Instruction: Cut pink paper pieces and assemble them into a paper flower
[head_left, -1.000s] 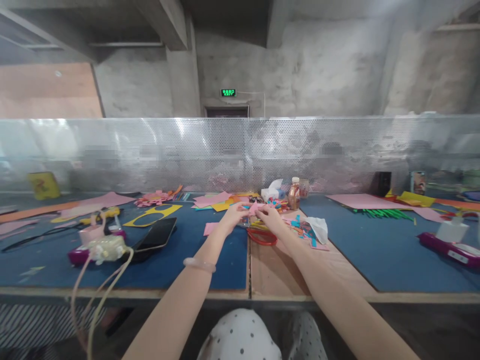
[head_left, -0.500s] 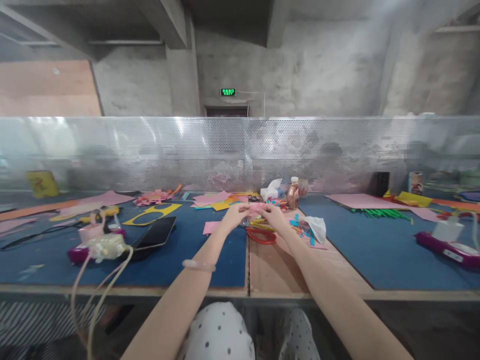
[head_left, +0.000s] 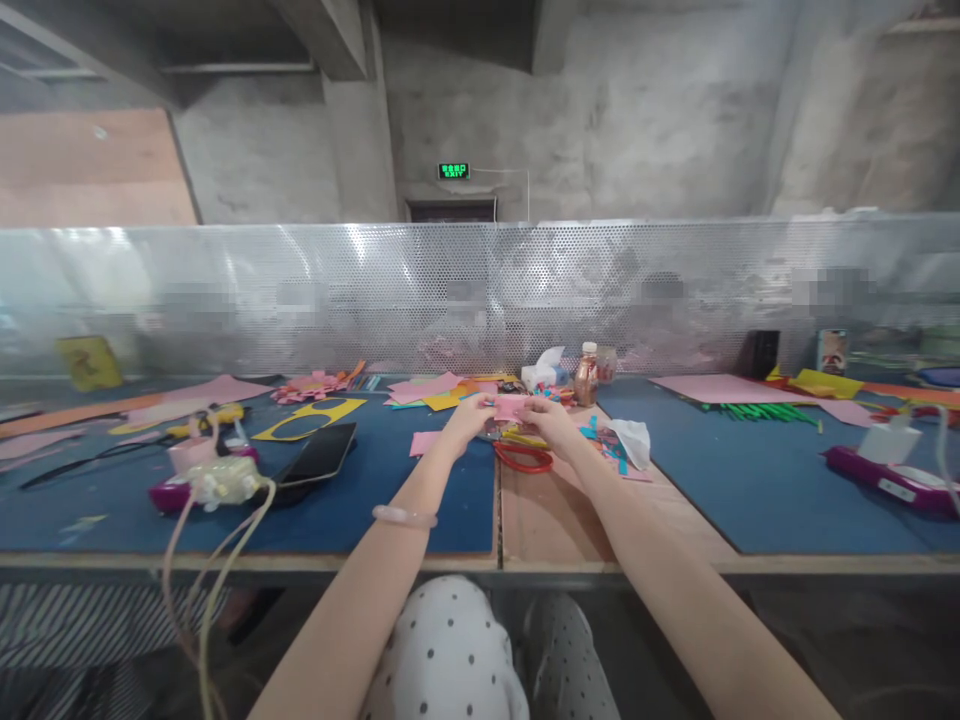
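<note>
A small piece of pink paper (head_left: pixel 510 407) is stretched between my two hands, above the middle of the table. My left hand (head_left: pixel 470 418) pinches its left end, and a pale bangle (head_left: pixel 405 516) circles that wrist. At the paper's right end the fingers of my right hand (head_left: pixel 549 418) are closed on it. Just below the hands lie scissors with red handles (head_left: pixel 523 458); their blades are mostly hidden. Blue and other coloured paper scraps (head_left: pixel 611 448) and a crumpled white tissue (head_left: pixel 631 440) are to the right of my right hand. A pink square (head_left: pixel 424 443) lies left of my left wrist.
A black phone (head_left: pixel 321 455) leans beside a purple power strip (head_left: pixel 169 497) with cables over the table edge. A brown bottle (head_left: pixel 587 375) and tissue pack (head_left: pixel 546 372) stand behind my hands. Green strips (head_left: pixel 754 412) and another power strip (head_left: pixel 874 480) lie right. A perforated metal screen (head_left: pixel 360 290) borders the back.
The pink paper now shows as a flat band between my hands, which have drawn slightly apart; before, the fingers were closer together over it. The camera view has shifted a little.
</note>
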